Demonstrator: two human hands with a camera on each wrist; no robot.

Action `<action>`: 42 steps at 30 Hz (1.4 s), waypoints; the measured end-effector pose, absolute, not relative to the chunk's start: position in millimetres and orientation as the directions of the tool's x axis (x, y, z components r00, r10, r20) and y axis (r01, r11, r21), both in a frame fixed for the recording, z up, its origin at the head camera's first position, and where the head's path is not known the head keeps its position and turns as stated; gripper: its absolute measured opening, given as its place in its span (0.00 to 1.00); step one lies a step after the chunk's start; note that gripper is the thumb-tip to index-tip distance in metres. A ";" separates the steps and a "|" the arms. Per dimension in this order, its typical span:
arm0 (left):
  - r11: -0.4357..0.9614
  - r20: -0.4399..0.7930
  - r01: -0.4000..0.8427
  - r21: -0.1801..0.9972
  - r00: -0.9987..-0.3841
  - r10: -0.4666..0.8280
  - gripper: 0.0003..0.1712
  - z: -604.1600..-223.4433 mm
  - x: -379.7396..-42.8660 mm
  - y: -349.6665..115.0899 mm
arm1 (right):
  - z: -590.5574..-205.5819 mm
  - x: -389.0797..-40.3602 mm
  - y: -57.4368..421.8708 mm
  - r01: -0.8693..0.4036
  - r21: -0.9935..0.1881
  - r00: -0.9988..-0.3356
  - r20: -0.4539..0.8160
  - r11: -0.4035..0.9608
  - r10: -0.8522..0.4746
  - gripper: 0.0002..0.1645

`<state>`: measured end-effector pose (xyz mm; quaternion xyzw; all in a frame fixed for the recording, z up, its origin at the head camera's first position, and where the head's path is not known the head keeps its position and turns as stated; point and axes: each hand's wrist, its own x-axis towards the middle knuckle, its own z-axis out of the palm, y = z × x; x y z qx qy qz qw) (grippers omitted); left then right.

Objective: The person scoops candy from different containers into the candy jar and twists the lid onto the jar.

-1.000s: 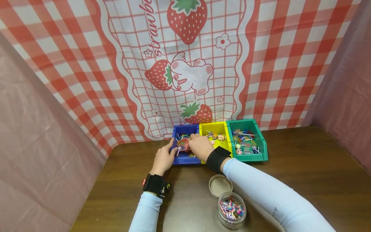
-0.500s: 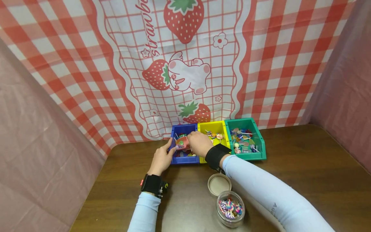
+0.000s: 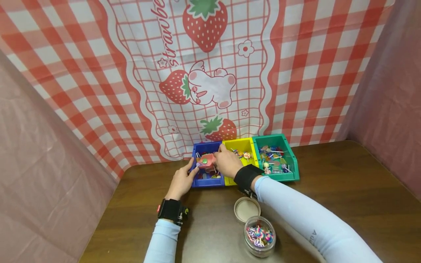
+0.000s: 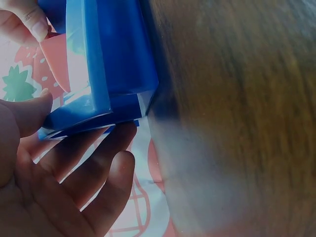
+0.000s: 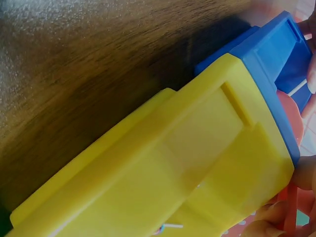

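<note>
Over the blue bin [image 3: 208, 182], my right hand [image 3: 228, 163] grips the handle of a pink scoop [image 3: 210, 165]. A small green piece [image 3: 205, 161] lies in the scoop. My left hand [image 3: 180, 181] holds the blue bin's left wall; in the left wrist view its thumb is inside the rim and its fingers are outside. A striped lollipop [image 3: 198, 164] is beside the left thumb. Several small candy-like pieces [image 3: 215, 175] lie in the bin below the scoop. In the right wrist view the scoop's handle [image 5: 291, 210] passes between the right fingers.
Joined on the right are a yellow bin [image 3: 229, 181] and a green bin [image 3: 289, 177], both with small candies. Nearer the front stand a round lid [image 3: 247, 209] and a clear jar [image 3: 260, 252] of lollipops. A strawberry-print cloth [image 3: 306, 80] hangs behind the bins.
The scoop has levelled out and shows the green piece more clearly. The lollipop that stood before it is now by the left thumb. The head view has shifted slightly.
</note>
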<state>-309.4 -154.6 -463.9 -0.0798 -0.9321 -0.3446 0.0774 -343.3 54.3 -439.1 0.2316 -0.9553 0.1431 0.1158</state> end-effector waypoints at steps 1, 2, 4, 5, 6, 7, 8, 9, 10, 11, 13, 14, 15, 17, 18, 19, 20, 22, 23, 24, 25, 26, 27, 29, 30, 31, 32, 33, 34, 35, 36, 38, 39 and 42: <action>0.751 0.202 0.205 0.627 -0.975 0.097 0.32 -464.5 -309.6 -155.2 | -438.6 -342.9 54.4 -0.470 -0.222 -0.870 0.282 0.854 -0.405 0.15; 0.752 0.201 0.203 0.628 -0.975 0.096 0.32 -464.9 -309.6 -155.6 | -438.2 -342.6 54.4 -0.461 -0.226 -0.876 0.272 0.858 -0.399 0.16; 0.754 0.200 0.205 0.624 -0.975 0.099 0.33 -466.4 -309.9 -156.4 | -437.6 -342.2 54.6 -0.438 -0.247 -0.891 0.246 0.864 -0.381 0.17; 0.755 0.202 0.207 0.622 -0.974 0.101 0.33 -467.1 -310.0 -156.7 | -437.4 -342.1 54.8 -0.426 -0.262 -0.899 0.233 0.866 -0.371 0.17; 0.756 0.200 0.207 0.621 -0.974 0.103 0.33 -467.4 -310.0 -156.9 | -436.6 -341.6 55.0 -0.412 -0.272 -0.907 0.217 0.869 -0.362 0.18; 0.756 0.196 0.205 0.621 -0.975 0.104 0.33 -467.3 -310.0 -157.0 | -436.2 -341.6 55.4 -0.403 -0.284 -0.911 0.209 0.870 -0.355 0.19; 0.756 0.194 0.205 0.621 -0.975 0.105 0.33 -467.2 -310.1 -157.0 | -435.4 -341.3 55.7 -0.393 -0.295 -0.917 0.199 0.871 -0.346 0.19; 0.756 0.193 0.204 0.622 -0.976 0.105 0.33 -466.9 -310.3 -157.1 | -434.4 -340.9 56.1 -0.387 -0.304 -0.920 0.195 0.871 -0.340 0.18; 0.753 0.192 0.205 0.625 -0.976 0.106 0.33 -466.5 -310.4 -157.0 | -433.9 -340.6 56.5 -0.383 -0.307 -0.921 0.196 0.871 -0.336 0.17; 0.751 0.192 0.207 0.627 -0.975 0.108 0.34 -466.2 -310.4 -157.0 | -433.3 -340.0 56.7 -0.379 -0.305 -0.922 0.199 0.873 -0.331 0.16; 0.748 0.191 0.206 0.630 -0.976 0.108 0.33 -465.5 -310.3 -156.7 | -432.8 -339.0 56.9 -0.376 -0.305 -0.923 0.209 0.875 -0.324 0.15; 0.746 0.192 0.208 0.632 -0.975 0.109 0.33 -465.3 -310.1 -156.4 | -433.2 -338.2 56.8 -0.371 -0.306 -0.924 0.214 0.877 -0.316 0.15; 0.745 0.193 0.208 0.634 -0.975 0.109 0.33 -465.2 -310.0 -156.2 | -433.8 -337.5 56.7 -0.369 -0.309 -0.924 0.223 0.876 -0.311 0.14; 0.743 0.194 0.207 0.637 -0.975 0.106 0.33 -464.9 -309.9 -155.9 | -434.7 -335.6 56.0 -0.365 -0.318 -0.923 0.242 0.875 -0.298 0.14; 0.743 0.194 0.205 0.638 -0.976 0.103 0.33 -464.8 -309.9 -155.9 | -435.2 -334.6 55.5 -0.363 -0.324 -0.923 0.251 0.874 -0.290 0.14; 0.742 0.195 0.204 0.639 -0.976 0.101 0.33 -464.8 -309.8 -155.8 | -435.8 -333.5 54.9 -0.358 -0.333 -0.925 0.257 0.873 -0.281 0.15; 0.742 0.197 0.204 0.639 -0.975 0.099 0.33 -464.7 -309.7 -155.9 | -436.2 -332.4 54.3 -0.354 -0.340 -0.925 0.264 0.871 -0.273 0.15; 0.742 0.195 0.201 0.640 -0.976 0.096 0.33 -464.5 -309.8 -155.8 | -436.5 -330.5 53.5 -0.345 -0.353 -0.928 0.269 0.870 -0.259 0.16; 0.743 0.193 0.200 0.639 -0.976 0.096 0.33 -464.6 -309.8 -155.8 | -436.2 -329.7 53.3 -0.338 -0.365 -0.930 0.271 0.868 -0.248 0.17; 0.743 0.192 0.199 0.639 -0.977 0.096 0.33 -464.7 -309.8 -155.8 | -435.8 -329.0 53.4 -0.332 -0.370 -0.932 0.271 0.868 -0.241 0.18; 0.743 0.191 0.199 0.639 -0.977 0.097 0.33 -464.8 -309.7 -155.7 | -435.3 -328.5 53.7 -0.326 -0.383 -0.934 0.270 0.864 -0.233 0.18; 0.743 0.190 0.197 0.639 -0.977 0.096 0.33 -464.9 -309.7 -155.8 | -434.7 -328.1 54.3 -0.319 -0.401 -0.938 0.265 0.859 -0.224 0.18; 0.743 0.190 0.197 0.639 -0.977 0.095 0.33 -465.2 -309.8 -155.6 | -434.0 -327.7 55.2 -0.310 -0.423 -0.942 0.258 0.851 -0.215 0.17; 0.744 0.192 0.197 0.639 -0.977 0.094 0.33 -465.3 -309.8 -155.5 | -432.9 -327.0 57.8 -0.299 -0.464 -0.947 0.250 0.834 -0.201 0.17; 0.744 0.192 0.198 0.638 -0.977 0.095 0.33 -465.2 -309.7 -155.5 | -432.8 -326.6 59.2 -0.296 -0.483 -0.950 0.242 0.824 -0.198 0.17; 0.744 0.194 0.199 0.638 -0.976 0.095 0.33 -465.2 -309.7 -155.5 | -432.7 -326.0 60.7 -0.292 -0.504 -0.952 0.238 0.813 -0.195 0.17; 0.744 0.194 0.199 0.638 -0.976 0.094 0.33 -465.0 -309.7 -155.4 | -432.7 -325.5 62.4 -0.294 -0.515 -0.951 0.239 0.805 -0.194 0.17; 0.745 0.193 0.197 0.638 -0.977 0.093 0.33 -464.9 -309.6 -155.5 | -432.5 -324.7 64.0 -0.301 -0.521 -0.949 0.243 0.799 -0.199 0.17; 0.746 0.193 0.197 0.637 -0.977 0.093 0.33 -464.7 -309.5 -155.7 | -432.5 -324.1 65.5 -0.309 -0.526 -0.947 0.250 0.792 -0.204 0.18; 0.745 0.190 0.194 0.638 -0.977 0.091 0.33 -464.6 -309.4 -155.8 | -432.2 -323.2 66.9 -0.317 -0.530 -0.944 0.254 0.787 -0.210 0.18; 0.745 0.188 0.190 0.640 -0.978 0.088 0.33 -464.3 -309.2 -155.9 | -432.0 -322.5 68.2 -0.323 -0.532 -0.943 0.254 0.782 -0.216 0.19; 0.744 0.184 0.184 0.643 -0.979 0.083 0.33 -463.9 -308.8 -155.9 | -431.4 -321.1 71.0 -0.330 -0.538 -0.941 0.254 0.775 -0.225 0.19; 0.744 0.181 0.180 0.644 -0.980 0.080 0.33 -463.7 -308.6 -155.7 | -430.8 -320.1 72.4 -0.331 -0.546 -0.941 0.250 0.770 -0.228 0.20; 0.743 0.180 0.183 0.643 -0.980 0.085 0.33 -463.5 -308.1 -154.9 | -428.2 -316.0 77.7 -0.330 -0.572 -0.943 0.241 0.751 -0.231 0.20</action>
